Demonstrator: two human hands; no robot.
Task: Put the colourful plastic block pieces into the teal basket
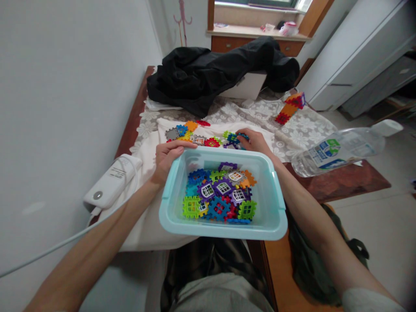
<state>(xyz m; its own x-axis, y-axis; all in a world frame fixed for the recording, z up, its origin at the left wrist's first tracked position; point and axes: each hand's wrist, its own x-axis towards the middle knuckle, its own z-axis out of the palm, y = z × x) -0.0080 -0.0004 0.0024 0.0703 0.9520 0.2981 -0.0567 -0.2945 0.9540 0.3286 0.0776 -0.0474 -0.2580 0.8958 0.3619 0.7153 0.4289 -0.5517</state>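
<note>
Wooden table [344, 182] covered by a lace cloth [302, 130], with a white cloth [146, 151] over it. Resting on top: loose plastic tiles [195, 134], a black jacket [208, 73], a water bottle [341, 149], a white adapter [112, 184].

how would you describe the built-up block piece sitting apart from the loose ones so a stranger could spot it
Start at the black jacket heaped at the far end of the table, then look right along the lace cloth. There lies the assembled block strip, red, orange and purple pieces joined in a row. Unlike the loose blocks near the hands, it lies alone and connected.
</note>
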